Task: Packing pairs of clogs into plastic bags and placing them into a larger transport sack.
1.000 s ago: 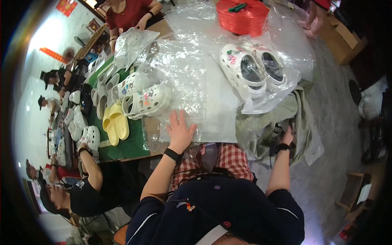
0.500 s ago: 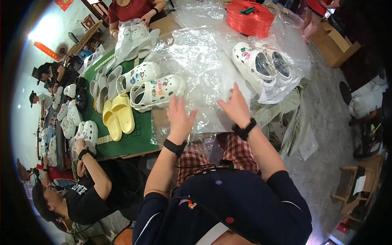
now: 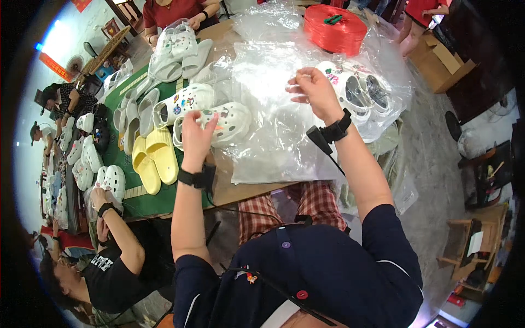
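Note:
My left hand (image 3: 196, 138) is over the nearer of two white clogs (image 3: 233, 127) with colourful charms, its thumb apart from its fingers. It overlaps the shoe's heel end; whether it touches the shoe I cannot tell. The other charm-covered clog (image 3: 191, 100) lies just beyond. My right hand (image 3: 317, 94) is raised over clear plastic bags (image 3: 268, 147), fingers loosely bent and apart, with nothing visible in them. Right of it, a pair of white clogs (image 3: 342, 82) sits in clear plastic.
Yellow slides (image 3: 154, 158) and grey slides (image 3: 131, 117) lie on the green table top (image 3: 164, 202). A red roll of plastic twine (image 3: 334, 30) stands at the back. Across the table, a person in red (image 3: 175, 16) handles bagged shoes; a person in black (image 3: 115, 268) works at left.
My left hand has moved left from the plastic bags to the nearer charm-covered clog. My right hand has moved away from me, toward the bagged clogs. The top plastic bag now lies flatter.

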{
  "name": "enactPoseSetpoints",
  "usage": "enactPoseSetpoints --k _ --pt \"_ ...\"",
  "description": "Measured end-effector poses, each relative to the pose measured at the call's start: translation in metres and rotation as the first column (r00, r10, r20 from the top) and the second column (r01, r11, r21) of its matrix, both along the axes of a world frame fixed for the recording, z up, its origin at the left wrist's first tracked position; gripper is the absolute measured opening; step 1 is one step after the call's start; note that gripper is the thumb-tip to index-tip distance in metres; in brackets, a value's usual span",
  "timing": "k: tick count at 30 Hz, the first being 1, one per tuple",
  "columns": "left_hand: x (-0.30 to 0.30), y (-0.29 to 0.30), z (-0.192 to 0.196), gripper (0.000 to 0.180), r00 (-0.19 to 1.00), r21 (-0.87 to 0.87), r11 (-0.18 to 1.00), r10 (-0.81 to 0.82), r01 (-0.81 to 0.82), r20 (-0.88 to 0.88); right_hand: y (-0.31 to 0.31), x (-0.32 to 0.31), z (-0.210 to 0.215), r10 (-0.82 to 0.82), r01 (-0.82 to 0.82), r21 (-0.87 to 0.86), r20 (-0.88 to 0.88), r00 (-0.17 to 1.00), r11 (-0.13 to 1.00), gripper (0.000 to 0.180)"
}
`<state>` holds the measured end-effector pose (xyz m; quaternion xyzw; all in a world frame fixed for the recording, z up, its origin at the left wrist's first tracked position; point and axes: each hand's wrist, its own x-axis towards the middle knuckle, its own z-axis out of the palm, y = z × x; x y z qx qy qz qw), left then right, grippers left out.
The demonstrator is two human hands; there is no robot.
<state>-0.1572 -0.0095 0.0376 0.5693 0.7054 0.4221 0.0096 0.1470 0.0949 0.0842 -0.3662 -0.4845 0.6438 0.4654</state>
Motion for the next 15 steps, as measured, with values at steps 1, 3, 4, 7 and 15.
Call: enactPoseSetpoints --k 1,3,4,7,15 --pt "0.001 0.013 0.007 0.05 1.0 0.002 1.0 -0.002 0.002 0.004 0.011 0.002 0.0 -0.025 0.026 0.031 -0.029 0.999 0.999 0.031" --pt "0.001 0.042 0.021 0.063 0.939 -0.088 0.989 -0.085 0.121 0.333 0.031 0.005 0.001 -0.079 0.08 0.022 -0.032 0.996 0.997 0.03" --pt "-0.005 0.061 0.028 0.053 0.957 -0.148 0.979 -0.098 0.143 0.273 0.043 0.006 0.004 -0.136 0.137 0.015 -0.039 0.99 0.991 0.03" --pt "-0.006 0.108 0.029 0.04 0.906 -0.174 0.961 -0.129 0.214 0.402 0.075 0.013 -0.012 -0.118 0.124 -0.043 0.111 0.987 0.991 0.05" --pt "-0.012 0.148 0.001 0.036 0.916 -0.363 0.911 -0.037 0.196 0.401 0.049 0.025 -0.051 0.013 0.068 -0.151 0.48 0.877 0.986 0.079"
